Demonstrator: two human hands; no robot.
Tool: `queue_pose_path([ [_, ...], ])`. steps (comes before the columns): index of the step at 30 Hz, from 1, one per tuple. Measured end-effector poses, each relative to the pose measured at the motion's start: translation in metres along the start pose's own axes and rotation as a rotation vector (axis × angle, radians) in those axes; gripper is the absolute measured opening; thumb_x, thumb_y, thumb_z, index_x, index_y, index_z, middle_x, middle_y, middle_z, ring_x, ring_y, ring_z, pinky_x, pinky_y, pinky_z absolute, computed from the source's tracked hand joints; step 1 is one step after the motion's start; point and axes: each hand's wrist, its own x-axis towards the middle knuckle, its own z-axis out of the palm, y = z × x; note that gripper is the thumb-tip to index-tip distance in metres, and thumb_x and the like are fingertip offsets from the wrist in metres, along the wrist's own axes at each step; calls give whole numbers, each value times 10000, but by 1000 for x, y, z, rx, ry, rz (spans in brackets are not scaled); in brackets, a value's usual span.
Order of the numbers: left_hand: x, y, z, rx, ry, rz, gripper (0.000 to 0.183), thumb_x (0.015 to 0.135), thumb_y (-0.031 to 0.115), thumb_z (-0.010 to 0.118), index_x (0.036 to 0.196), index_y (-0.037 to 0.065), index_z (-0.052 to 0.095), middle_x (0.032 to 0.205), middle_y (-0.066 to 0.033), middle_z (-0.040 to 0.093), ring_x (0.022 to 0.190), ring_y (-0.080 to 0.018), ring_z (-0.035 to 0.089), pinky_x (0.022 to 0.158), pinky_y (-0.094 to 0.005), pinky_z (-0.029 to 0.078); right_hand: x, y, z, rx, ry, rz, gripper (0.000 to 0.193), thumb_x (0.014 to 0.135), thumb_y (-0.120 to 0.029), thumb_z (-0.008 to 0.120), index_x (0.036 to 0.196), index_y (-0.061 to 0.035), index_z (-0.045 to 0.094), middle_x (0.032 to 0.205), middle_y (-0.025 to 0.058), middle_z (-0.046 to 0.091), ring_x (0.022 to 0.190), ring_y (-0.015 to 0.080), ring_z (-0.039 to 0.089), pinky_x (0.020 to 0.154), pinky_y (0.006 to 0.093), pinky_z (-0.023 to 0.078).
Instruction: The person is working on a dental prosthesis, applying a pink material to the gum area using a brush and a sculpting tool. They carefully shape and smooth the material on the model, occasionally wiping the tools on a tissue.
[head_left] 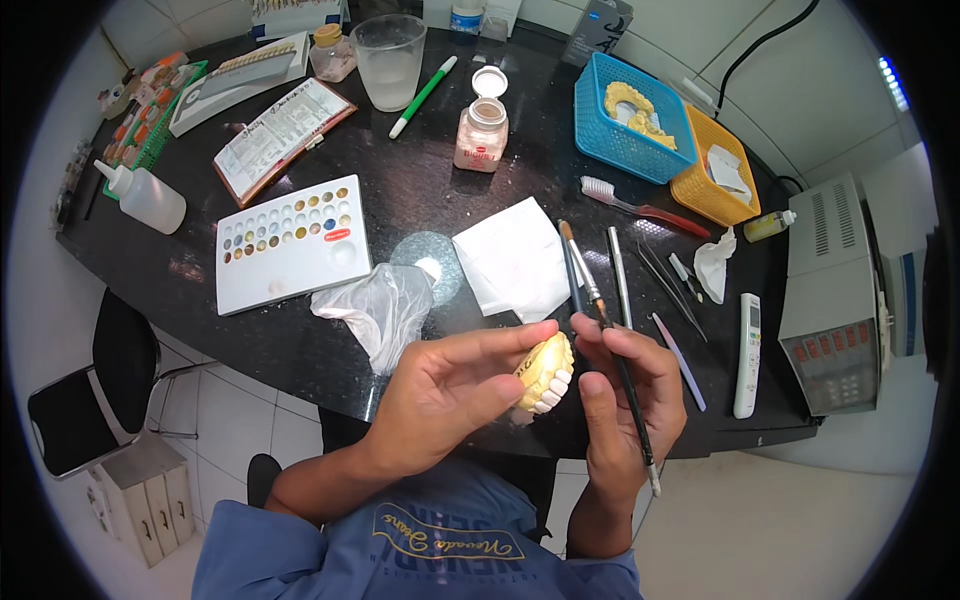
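Note:
A yellow plaster dental model [544, 368] with a row of white teeth on its front edge is pinched between the thumb and fingers of my left hand [440, 395]. My right hand [638, 390], just right of the model, is closed around a brush [627, 380]. The brush has a dark handle and a brown bristle tip that points away from me. A second dark slim tool [571, 270] lies beside the bristles; its lower end is hidden behind my fingers. Beyond the model, a white paper napkin [512, 258] lies on the black table.
On the left are a white paint palette [290, 275], crumpled plastic [385, 315] and a squeeze bottle [148, 200]. An open powder jar [482, 140] stands behind the napkin. To the right are tweezers [672, 290], a toothbrush [645, 208], blue [630, 150] and orange baskets [712, 195], and a remote [748, 355].

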Motion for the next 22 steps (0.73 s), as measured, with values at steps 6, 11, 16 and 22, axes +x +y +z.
queue_pose_path([
  [6,1,2,-1,44,-12,1,523,913,204,647,1304,-101,480,1240,-200,589,1127,-218,590,972,-337,473,-1,8,3,4,-62,-54,280,846,63,624,1121,47,579,1129,210,605,1061,263,626,925,335,489],
  [11,0,4,1,50,-12,-15,522,915,220,645,1296,-102,489,1252,-208,583,1147,-227,581,993,-337,455,-1,8,2,-34,-59,-69,281,834,72,628,1110,38,588,1095,198,609,1040,255,632,895,328,500],
  [16,-1,2,-1,46,-1,-8,543,914,289,645,1264,-107,521,1217,-209,606,1121,-221,596,983,-333,458,-3,9,3,-73,-39,-71,284,805,77,652,1081,21,610,1047,170,619,977,224,640,839,302,506],
  [22,-1,1,-4,7,20,-55,578,904,349,647,1248,-103,538,1202,-208,616,1104,-220,605,977,-330,459,-6,11,-1,-137,-49,-79,286,780,42,702,1055,1,632,1018,150,629,916,203,636,790,273,495],
])
